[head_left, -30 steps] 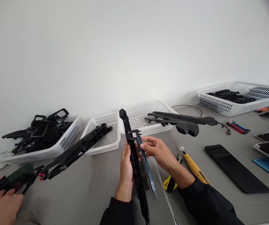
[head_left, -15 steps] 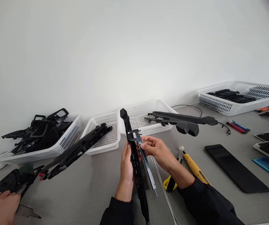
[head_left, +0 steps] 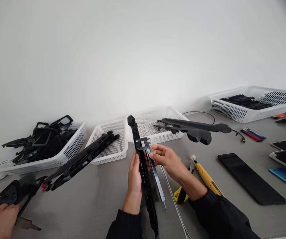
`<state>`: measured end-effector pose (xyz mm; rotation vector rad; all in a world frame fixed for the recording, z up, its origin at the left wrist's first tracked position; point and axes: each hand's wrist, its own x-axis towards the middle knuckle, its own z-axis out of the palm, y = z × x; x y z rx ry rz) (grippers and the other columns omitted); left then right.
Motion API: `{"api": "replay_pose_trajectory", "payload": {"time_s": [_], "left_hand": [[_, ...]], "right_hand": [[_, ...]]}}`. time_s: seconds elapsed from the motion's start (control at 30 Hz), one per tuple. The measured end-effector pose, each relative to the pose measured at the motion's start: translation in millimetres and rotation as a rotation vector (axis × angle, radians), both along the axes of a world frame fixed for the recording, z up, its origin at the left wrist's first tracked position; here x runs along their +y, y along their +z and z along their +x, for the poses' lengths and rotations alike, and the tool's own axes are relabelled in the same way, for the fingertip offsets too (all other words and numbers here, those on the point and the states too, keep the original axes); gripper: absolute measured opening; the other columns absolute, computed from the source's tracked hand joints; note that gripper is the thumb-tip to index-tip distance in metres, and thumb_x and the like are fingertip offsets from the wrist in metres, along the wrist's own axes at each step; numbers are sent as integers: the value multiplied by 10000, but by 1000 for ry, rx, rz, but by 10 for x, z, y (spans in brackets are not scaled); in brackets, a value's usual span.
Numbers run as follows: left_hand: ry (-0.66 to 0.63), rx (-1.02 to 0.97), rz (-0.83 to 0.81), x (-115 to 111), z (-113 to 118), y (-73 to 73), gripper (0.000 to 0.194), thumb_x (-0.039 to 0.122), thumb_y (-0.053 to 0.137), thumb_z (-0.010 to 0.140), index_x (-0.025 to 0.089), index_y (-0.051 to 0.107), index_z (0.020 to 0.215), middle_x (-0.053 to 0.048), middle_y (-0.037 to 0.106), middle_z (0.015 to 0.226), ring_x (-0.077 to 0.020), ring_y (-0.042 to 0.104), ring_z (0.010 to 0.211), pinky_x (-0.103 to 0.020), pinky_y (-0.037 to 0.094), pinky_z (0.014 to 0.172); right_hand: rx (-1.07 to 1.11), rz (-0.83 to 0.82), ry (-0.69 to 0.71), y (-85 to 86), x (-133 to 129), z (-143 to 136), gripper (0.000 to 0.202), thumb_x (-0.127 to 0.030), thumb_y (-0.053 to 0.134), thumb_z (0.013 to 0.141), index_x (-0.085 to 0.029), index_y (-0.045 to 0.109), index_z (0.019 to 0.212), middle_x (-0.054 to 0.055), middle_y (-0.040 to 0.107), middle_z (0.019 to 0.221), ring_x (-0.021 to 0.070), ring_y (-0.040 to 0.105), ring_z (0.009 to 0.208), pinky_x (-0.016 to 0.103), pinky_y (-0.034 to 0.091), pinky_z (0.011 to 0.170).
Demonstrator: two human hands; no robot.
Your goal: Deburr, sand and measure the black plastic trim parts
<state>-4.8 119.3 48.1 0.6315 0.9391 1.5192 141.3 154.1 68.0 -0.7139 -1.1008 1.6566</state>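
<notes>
My left hand (head_left: pixel 134 181) is closed round a long black plastic strip (head_left: pixel 146 186), which stands lengthwise in front of me over the table. In my right hand (head_left: pixel 168 162) is a metal vernier caliper (head_left: pixel 158 181), pinched between thumb and fingers. The caliper's jaws reach across the upper part of the strip and appear to touch it. Its depth rod sticks out a little at the lower end. Right of my forearm lie a yellow-handled tool (head_left: pixel 209 177) and a yellow and black cutter (head_left: pixel 181 195).
White baskets hold black parts: a left one (head_left: pixel 77 139), a small one (head_left: pixel 121 154), a middle one (head_left: pixel 145 116), a right one (head_left: pixel 245 114). Black strips (head_left: pixel 195 125) overhang the middle basket. A black phone-like slab (head_left: pixel 252 179) lies right. A co-worker's hand (head_left: pixel 2 220) holds a caliper at left.
My hands, the strip and the caliper stay almost still; the caliper's lower end has shifted very slightly. The co-worker's hand and tool at far left have moved a little left.
</notes>
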Motion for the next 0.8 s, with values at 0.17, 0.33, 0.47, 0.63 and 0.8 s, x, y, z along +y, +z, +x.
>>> {"api": "replay_pose_trajectory", "payload": {"time_s": [0.17,0.33,0.47,0.63,0.8], "left_hand": [[22,19,-22,-7,36,68,648,622,913,744,214,755,1222,20,670,735,-128,583,571,-251,498,562],[-47,1,66,15,55,64,490,581,897,787,189,768,1053,-28,709,906,-127,621,668,-235,509,586],[-66,26,93,10,42,36,458,617,803,875,182,760,1011,-30,693,882,-117,591,665,-229,509,613],[-124,11,51,17,12,35,639,766,620,928,142,747,980,-29,623,691,-128,548,616,-216,452,565],[-94,-15,76,65,2,15,486,611,851,795,160,698,891,-14,645,810,-104,555,600,-214,427,518]], "right_hand": [[1,-10,17,60,-42,-18,466,-562,900,755,-198,654,909,-5,713,718,148,652,557,264,471,537],[-14,-59,-115,111,-68,-44,536,-697,828,766,-225,579,818,-50,581,616,135,574,487,246,414,442],[-42,-42,-222,100,-60,-40,556,-708,831,732,-231,550,781,-73,499,597,121,526,474,240,406,434],[-115,23,-316,57,-37,-34,460,-625,727,841,-243,497,728,-68,510,541,115,454,466,242,367,465],[-177,105,-369,-35,0,-58,378,-545,676,879,-241,514,722,-46,556,579,137,480,552,265,393,573]]}}
